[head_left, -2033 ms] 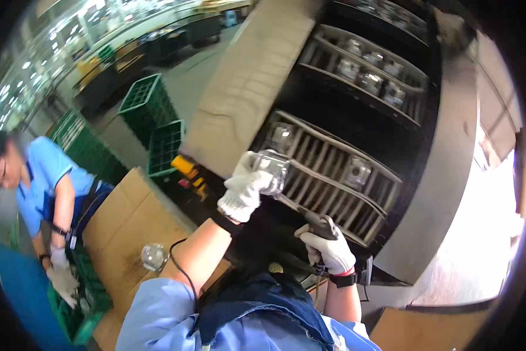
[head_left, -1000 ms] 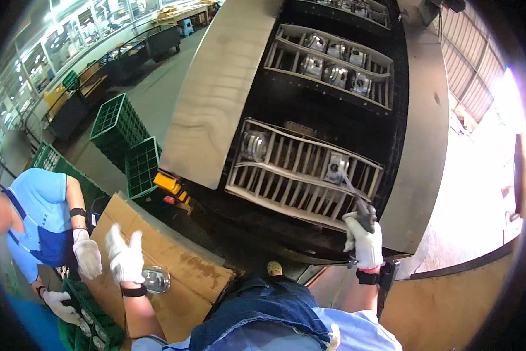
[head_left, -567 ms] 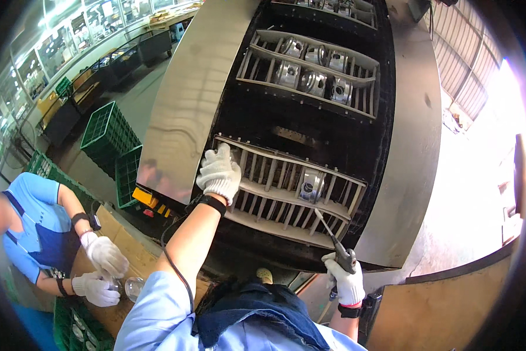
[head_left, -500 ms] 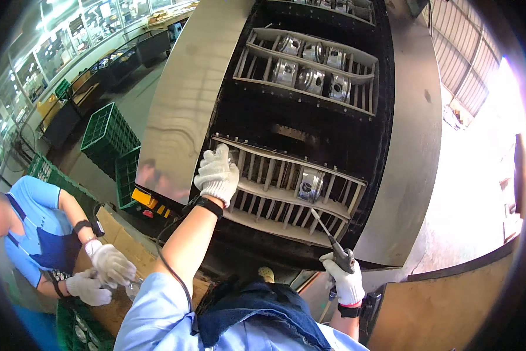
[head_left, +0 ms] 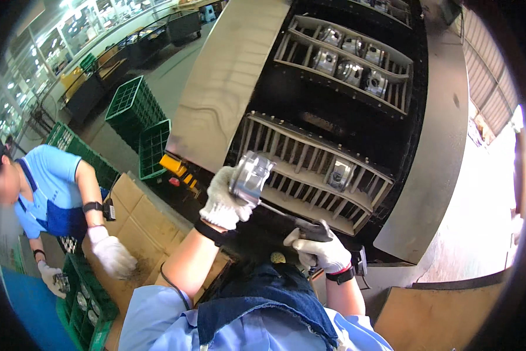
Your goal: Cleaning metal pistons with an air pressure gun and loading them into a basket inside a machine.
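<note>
My gloved left hand [head_left: 220,205] is closed around a shiny metal piston [head_left: 253,173], lifted in front of the nearest slatted rack [head_left: 295,169]. In my gloved right hand [head_left: 328,253] is an air blow gun [head_left: 311,230] with a dark body. Its thin nozzle points left, and the tip reaches the lower side of the held piston; whether they touch, I cannot tell. Another piston [head_left: 339,174] rests between the slats at the rack's right part.
Farther back, a second rack [head_left: 401,96] carries several pistons. Metal side panels [head_left: 228,76] flank the black machine. At the left, a co-worker [head_left: 55,187] in gloves leans over a green crate [head_left: 78,304] beside a cardboard-covered surface [head_left: 146,216]. Green crates [head_left: 135,105] stand behind.
My left hand has drawn back from the rack's left end with a piston. The blow gun has swung leftward to that piston. The co-worker's hands have parted, one now at the crate.
</note>
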Motion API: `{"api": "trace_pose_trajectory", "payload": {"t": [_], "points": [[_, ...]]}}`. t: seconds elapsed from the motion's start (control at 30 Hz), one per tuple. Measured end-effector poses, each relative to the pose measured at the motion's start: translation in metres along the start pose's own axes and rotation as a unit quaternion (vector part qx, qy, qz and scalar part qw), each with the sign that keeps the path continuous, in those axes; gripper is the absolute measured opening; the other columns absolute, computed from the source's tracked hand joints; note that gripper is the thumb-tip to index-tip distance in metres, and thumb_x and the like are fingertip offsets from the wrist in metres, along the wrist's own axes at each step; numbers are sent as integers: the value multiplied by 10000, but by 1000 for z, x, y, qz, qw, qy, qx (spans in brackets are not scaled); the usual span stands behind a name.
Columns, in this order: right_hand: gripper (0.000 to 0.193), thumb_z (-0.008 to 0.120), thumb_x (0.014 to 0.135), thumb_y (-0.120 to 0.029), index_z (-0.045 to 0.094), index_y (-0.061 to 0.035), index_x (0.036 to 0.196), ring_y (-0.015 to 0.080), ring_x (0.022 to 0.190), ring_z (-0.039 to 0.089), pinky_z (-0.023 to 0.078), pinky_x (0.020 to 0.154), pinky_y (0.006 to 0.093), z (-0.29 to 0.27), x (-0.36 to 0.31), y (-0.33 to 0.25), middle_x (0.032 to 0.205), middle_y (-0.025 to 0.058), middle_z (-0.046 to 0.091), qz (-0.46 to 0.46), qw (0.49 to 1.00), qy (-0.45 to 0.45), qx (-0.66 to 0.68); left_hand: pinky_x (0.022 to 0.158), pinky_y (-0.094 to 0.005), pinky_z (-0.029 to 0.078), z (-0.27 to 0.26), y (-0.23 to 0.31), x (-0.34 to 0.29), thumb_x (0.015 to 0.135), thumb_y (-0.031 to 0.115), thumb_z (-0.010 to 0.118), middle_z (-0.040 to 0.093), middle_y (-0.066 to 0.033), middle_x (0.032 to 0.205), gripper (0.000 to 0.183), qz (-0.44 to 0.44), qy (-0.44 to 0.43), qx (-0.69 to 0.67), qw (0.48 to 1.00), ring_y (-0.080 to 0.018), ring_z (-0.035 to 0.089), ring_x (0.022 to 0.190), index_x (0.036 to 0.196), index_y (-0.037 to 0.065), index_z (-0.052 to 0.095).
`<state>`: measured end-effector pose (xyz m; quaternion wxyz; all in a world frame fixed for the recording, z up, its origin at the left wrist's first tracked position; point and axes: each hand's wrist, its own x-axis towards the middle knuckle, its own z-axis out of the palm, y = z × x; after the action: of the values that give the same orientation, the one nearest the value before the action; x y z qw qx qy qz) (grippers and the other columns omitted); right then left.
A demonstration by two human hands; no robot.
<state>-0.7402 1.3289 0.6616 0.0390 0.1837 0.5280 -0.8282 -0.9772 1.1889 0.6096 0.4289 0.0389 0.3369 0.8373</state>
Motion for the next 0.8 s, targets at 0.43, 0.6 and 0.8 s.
{"api": "trace_pose_trajectory", "payload": {"t": [0.43, 0.6, 0.8], "points": [[190, 724, 868, -152, 714, -10, 993, 66, 495, 514, 389, 454, 223, 52, 16, 9, 669, -3, 597, 64, 993, -56, -84, 647, -365, 567, -27, 31, -80, 966, 346, 405, 682, -133, 864, 422, 127, 52, 143, 980, -225, 655, 713, 1055, 13, 650], [212, 720, 866, -164, 714, -28, 1030, 67, 530, 525, 382, 467, 221, 28, -11, 0, 708, 5, 624, 40, 990, 69, -117, 813, -415, 609, -112, 81, -123, 947, 267, 550, 694, -194, 1078, 437, 227, 142, 187, 945, -295, 703, 927, 1234, -61, 586], [151, 686, 868, -122, 698, -22, 981, 73, 470, 497, 383, 436, 232, -37, -79, 3, 616, -4, 565, -54, 904, 418, -73, 562, -291, 498, -172, 117, -190, 959, 250, 531, 656, -30, 875, 207, 328, 452, 209, 802, -132, 616, 666, 985, 72, 632]]}}
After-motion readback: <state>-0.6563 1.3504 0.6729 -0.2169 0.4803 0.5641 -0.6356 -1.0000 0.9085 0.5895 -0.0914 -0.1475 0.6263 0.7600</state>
